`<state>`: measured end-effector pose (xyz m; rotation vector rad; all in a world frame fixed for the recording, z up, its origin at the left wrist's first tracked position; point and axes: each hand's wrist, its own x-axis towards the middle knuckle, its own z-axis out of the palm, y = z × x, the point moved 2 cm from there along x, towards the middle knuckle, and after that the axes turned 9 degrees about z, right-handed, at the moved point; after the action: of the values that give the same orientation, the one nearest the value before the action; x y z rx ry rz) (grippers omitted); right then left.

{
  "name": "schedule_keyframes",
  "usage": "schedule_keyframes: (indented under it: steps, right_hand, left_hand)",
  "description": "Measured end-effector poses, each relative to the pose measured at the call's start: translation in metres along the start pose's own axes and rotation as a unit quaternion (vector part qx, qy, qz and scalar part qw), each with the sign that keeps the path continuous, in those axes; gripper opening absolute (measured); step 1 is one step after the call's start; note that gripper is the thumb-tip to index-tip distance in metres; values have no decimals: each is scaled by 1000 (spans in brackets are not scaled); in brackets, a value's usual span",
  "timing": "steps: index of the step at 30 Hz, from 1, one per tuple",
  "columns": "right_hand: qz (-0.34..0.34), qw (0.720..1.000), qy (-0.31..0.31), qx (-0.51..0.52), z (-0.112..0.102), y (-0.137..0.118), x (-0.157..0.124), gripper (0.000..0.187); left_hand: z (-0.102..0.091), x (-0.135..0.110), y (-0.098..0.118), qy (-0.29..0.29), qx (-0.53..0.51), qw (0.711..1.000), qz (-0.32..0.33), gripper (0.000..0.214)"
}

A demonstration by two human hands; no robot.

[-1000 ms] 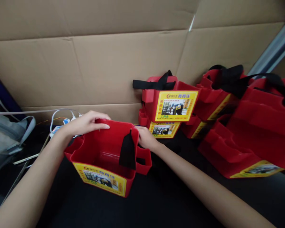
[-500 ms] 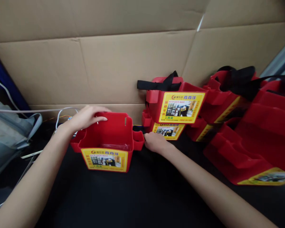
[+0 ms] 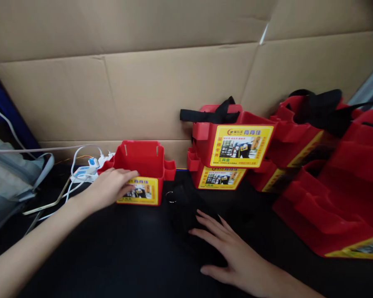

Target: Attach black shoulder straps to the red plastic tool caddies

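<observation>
A red plastic tool box (image 3: pixel 140 159) with a yellow front label stands upright at centre left, its open top facing up. At its front left corner, my left hand (image 3: pixel 113 188) has its fingers closed over the front rim, covering part of the label. My right hand (image 3: pixel 224 246) is open, fingers spread, over a dark black bundle (image 3: pixel 186 215) that looks like strap or cloth, right of the box. Its shape blends into the black surface. A thin metal ring (image 3: pixel 170 197) shows at the bundle's left edge.
Stacked red tool boxes (image 3: pixel 202 130) with black straps (image 3: pixel 194 116) stand at centre right, and more red boxes (image 3: pixel 338 207) fill the right side. A white power strip (image 3: pixel 82 174) with cables lies at left, near a grey bag (image 3: pixel 9 178). Cardboard (image 3: pixel 174 91) lines the back.
The tool box has moved back and slightly left. My left hand has shifted from its back wall to the front rim. My right hand has come nearer and spread open over the black bundle.
</observation>
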<state>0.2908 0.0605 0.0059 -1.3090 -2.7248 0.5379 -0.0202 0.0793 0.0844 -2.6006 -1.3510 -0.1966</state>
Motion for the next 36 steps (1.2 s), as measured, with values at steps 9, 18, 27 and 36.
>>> schedule_keyframes:
  steps: [9,18,27,36]
  right_hand:
    - [-124,991,55,10,14,-25,-1,13]
    - [-182,982,52,6,30,-52,12,17]
    - [-161,986,-7,35,17,-55,16,45]
    - [-308,943,-103,70,19,-53,19,40]
  left_hand:
    - [0,23,-6,5,-13,999,52,27]
    - [0,10,-15,19,-12,997,79,28]
    - [-13,13,-20,53,3,995,82,25]
    - [5,33,-32,9,-4,997,81,30]
